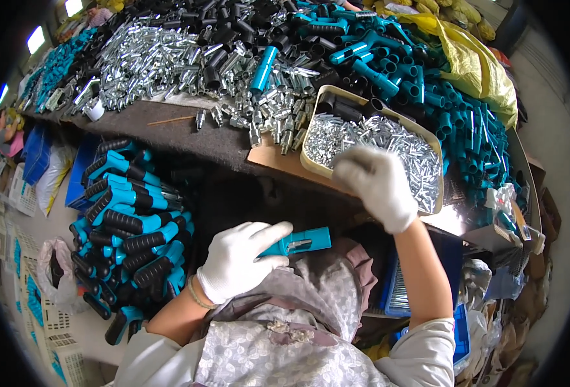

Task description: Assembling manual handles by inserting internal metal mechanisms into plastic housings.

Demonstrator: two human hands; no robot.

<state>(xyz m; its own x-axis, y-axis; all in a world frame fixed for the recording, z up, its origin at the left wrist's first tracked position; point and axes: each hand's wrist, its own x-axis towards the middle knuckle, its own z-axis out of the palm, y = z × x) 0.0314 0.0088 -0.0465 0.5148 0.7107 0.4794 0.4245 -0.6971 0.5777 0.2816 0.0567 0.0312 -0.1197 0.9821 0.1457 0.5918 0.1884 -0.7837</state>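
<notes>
My left hand [238, 259], in a white glove, is wrapped round a teal plastic tube-shaped housing [314, 238] above my lap. A slot in the housing's side shows a metal piece inside. My right hand [378, 184], gloved in white too, hangs over the near edge of a cream tray [308, 143]. Its fingers look curled but are smeared by motion, so whether they hold anything is hidden. In the tray lie many small silver pins [420, 161] and small metal bits [327, 132], with several black tubes [346, 106] at its far side.
Silver metal fittings [281, 113] and metal rods [146, 55] heap across the table, with teal housings [472, 135] at the right. Teal-and-black handled tools [136, 222] pile up at my left. A blue box [398, 290] with metal rods stands by my right forearm.
</notes>
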